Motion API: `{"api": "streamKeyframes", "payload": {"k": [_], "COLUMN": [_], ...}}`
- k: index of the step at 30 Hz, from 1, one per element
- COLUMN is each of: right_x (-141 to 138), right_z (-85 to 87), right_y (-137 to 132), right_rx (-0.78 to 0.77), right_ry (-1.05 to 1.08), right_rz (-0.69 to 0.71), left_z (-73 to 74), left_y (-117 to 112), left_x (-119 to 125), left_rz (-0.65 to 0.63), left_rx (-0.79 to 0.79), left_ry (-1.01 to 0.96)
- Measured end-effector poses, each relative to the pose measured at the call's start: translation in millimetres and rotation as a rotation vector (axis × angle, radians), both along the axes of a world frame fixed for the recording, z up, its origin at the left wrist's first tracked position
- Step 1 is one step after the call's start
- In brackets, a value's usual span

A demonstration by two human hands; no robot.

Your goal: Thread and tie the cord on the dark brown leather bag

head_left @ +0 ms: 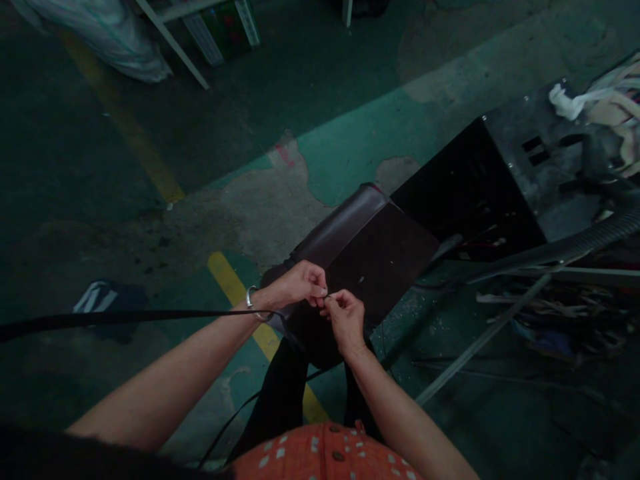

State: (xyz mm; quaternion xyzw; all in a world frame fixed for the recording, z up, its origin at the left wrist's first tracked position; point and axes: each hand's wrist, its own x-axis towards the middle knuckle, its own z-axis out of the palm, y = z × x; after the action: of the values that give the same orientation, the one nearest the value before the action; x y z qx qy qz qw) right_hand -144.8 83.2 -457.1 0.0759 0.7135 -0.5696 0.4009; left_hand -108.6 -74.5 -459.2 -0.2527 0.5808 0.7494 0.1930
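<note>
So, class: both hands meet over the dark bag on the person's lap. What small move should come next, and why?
Probably a gentle pull apart. The left hand and right hand pinch something tiny, too small to identify, where their fingertips meet above the dark bag. A black strap runs off left under the left wrist, so easing the pinch taut seems likeliest.

Dim light, greenish cast. Below me, concrete floor painted green, paint worn away in grey patches. Yellow floor line runs diagonally at upper left, second yellow stripe nearer my feet. White metal frame legs at top, pale sack beside them. To my right, black metal machine housing, ribbed grey hose across it, pale scraps heaped on top. Metal rods and debris on floor at right.
</note>
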Motion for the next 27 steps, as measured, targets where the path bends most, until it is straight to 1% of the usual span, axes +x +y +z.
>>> {"api": "streamKeyframes", "payload": {"k": [3,7,10,13,15,19,23,27], "right_x": [5,7,1,-10,-16,-24,-29,-35], "right_z": [-5.6,-9.5,-7.3,-6.1,-7.3,-13.3,-20.7,-26.9], "right_y": [4,12,17,21,22,22,20,19], "right_rx": [0.03,0.042,0.042,0.092,0.118,0.044,0.046,-0.005], "right_ry": [0.131,0.363,0.538,0.625,0.628,0.537,0.462,0.358], "right_rz": [0.089,0.229,0.331,0.372,0.375,0.392,0.367,0.325], "left_z": [-2.0,-4.2,-4.0,-3.5,-3.8,-5.3,-4.9,-1.6], "left_y": [-3,-4,-2,1,3,8,12,16], "left_x": [0,-3,-5,-5,-5,-3,-2,-3], "left_rz": [-0.036,-0.097,-0.104,-0.094,-0.077,-0.042,-0.06,-0.095], "left_rx": [-0.001,-0.078,-0.122,-0.177,-0.216,-0.295,-0.451,-0.589], "left_ry": [-0.018,-0.022,-0.011,0.009,0.023,0.053,0.094,0.173]}}
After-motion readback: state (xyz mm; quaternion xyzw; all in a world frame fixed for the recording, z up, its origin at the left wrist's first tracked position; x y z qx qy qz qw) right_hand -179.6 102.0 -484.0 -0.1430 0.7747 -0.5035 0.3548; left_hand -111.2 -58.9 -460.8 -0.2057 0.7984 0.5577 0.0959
